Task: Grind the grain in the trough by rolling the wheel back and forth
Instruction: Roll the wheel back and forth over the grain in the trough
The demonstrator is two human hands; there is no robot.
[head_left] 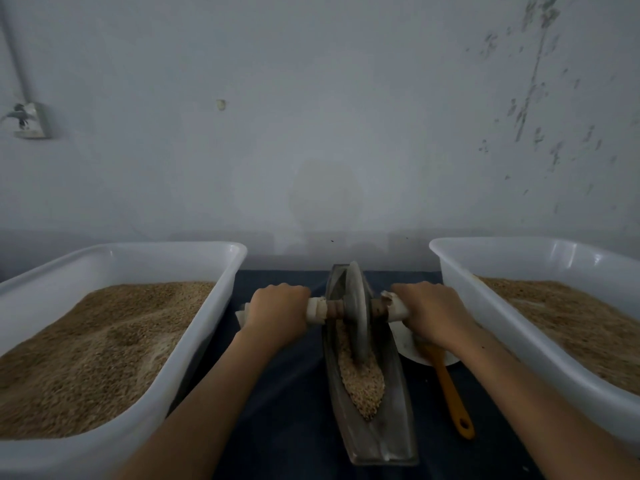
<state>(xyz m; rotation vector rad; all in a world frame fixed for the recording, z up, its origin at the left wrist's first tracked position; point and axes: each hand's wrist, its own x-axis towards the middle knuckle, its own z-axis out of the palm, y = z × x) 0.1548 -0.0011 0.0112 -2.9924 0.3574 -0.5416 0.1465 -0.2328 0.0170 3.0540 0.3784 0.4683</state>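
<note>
Grinding mid-frame, tubs flanking.

Left tub (221,271) and right tub (450,268) sit beside the trough (388,427) within my reach; the wheel (356,313) stands in its grain (363,382). My left hand (277,315) and right hand (433,311) curl tightly round the axle (317,308), balancing pressure.

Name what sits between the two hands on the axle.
In the head view, the grinding wheel stands upright on the axle between the left hand and right hand, rolling in the trough over the grain.
</note>
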